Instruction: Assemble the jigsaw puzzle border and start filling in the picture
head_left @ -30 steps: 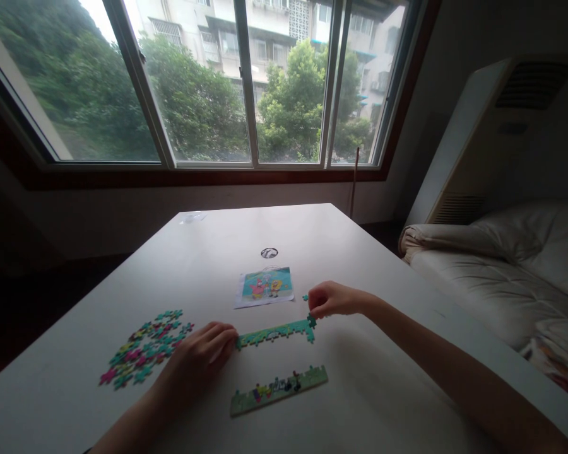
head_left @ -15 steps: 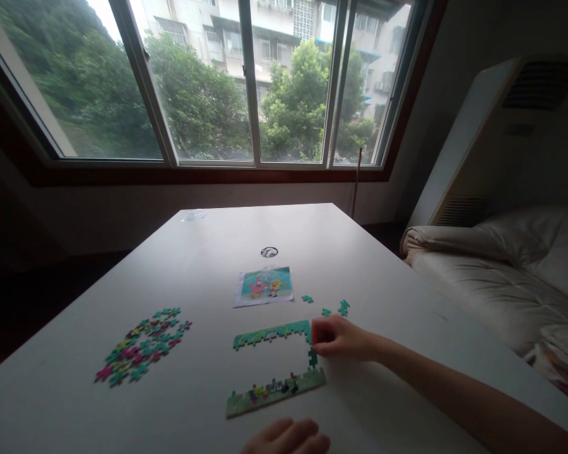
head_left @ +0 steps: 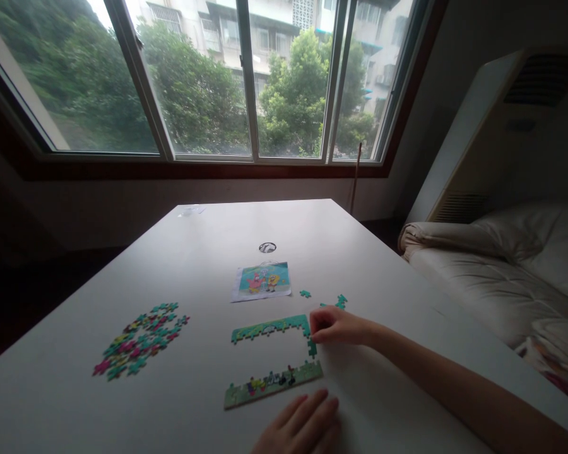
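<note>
- In the head view, the picture sheet (head_left: 262, 282) is serving as landmark; the side column (head_left: 312, 347) of joined puzzle pieces is standing nearer the wearer than the sheet and to its right.
- The right hand (head_left: 339, 325) is resting against the column's outer edge, so the column is lying just left of its fingertips. Its long axis is running away from the sheet, toward the wearer.
- That hand's fingers are curling into a loose pinch; whether they are gripping a piece, I cannot tell.
- The left hand (head_left: 305, 424) is lying farthest from the sheet on the wearer's side, fingers extended, palm down, with no piece showing in it. The right hand is staying closer to the column than the left.
- Two strips are lying crosswise: the upper strip (head_left: 265, 327) just nearer the wearer than the sheet, the lower strip (head_left: 273, 385) farther from it. The column is reaching close to the lower strip; whether they are joining is unclear.
- One heap of pieces (head_left: 142, 340) is spreading to the sheet's left, overlapping too much for counting.
- One loose piece (head_left: 305, 294) is sitting just right of the sheet; farther right, a green cluster (head_left: 342, 302) is showing, perhaps two pieces, and another piece is peeking from behind the right hand.
</note>
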Demonstrator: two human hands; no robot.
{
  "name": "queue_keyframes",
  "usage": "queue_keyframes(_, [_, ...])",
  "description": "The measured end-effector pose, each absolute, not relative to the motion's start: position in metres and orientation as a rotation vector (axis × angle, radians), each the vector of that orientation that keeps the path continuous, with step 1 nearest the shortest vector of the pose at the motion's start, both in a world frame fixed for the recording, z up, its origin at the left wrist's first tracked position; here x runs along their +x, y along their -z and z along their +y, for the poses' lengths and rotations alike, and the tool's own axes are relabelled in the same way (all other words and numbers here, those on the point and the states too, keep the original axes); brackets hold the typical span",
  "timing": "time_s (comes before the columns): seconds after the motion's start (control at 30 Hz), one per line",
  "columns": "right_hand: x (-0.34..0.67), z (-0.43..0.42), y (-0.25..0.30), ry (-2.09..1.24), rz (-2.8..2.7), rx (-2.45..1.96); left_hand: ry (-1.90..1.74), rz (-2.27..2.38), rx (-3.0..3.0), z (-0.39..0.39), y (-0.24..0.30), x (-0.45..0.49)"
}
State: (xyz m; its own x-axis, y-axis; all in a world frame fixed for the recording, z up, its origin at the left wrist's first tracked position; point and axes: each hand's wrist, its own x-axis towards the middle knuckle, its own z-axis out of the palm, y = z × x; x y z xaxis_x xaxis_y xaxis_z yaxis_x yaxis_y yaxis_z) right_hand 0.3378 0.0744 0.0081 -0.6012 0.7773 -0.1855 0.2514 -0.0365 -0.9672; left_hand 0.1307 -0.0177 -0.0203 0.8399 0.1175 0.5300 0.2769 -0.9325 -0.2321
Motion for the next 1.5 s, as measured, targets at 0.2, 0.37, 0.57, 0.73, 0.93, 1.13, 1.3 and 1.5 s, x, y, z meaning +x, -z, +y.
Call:
queue_keyframes(0.2, [0.341, 0.076, 0.002, -1.723, -1.725, -1.061, 0.705, -0.349, -2.719, -0.015, 0.031, 0.131])
queue_keyframes(0.37, [0.341, 0.074, 0.004, -1.639, -1.795, -1.018, 0.737, -0.420, -2.752, -0.017, 0.035, 0.130])
queue_keyframes(0.57, [0.338, 0.071, -0.004, -1.520, -1.918, -1.083, 0.709, -0.488, -2.834, -0.017, 0.039, 0.129])
queue_keyframes(0.73, [0.339, 0.071, -0.005, -1.458, -2.006, -1.074, 0.676, -0.507, -2.852, -0.017, 0.040, 0.129])
queue_keyframes(0.93, [0.340, 0.070, -0.005, -1.437, -2.045, -1.068, 0.647, -0.556, -2.854, -0.018, 0.044, 0.128])
queue_keyframes(1.13, [0.338, 0.072, -0.002, -1.590, -1.839, -1.043, 0.625, -0.519, -2.849, -0.018, 0.040, 0.128])
queue_keyframes(1.3, [0.343, 0.078, -0.006, -1.776, -1.619, -1.000, 0.681, -0.514, -2.843, -0.016, 0.041, 0.127])
queue_keyframes(1.5, [0.371, 0.092, -0.022, -1.559, -1.759, -1.304, 0.702, -0.482, -2.799, -0.015, 0.044, 0.127])
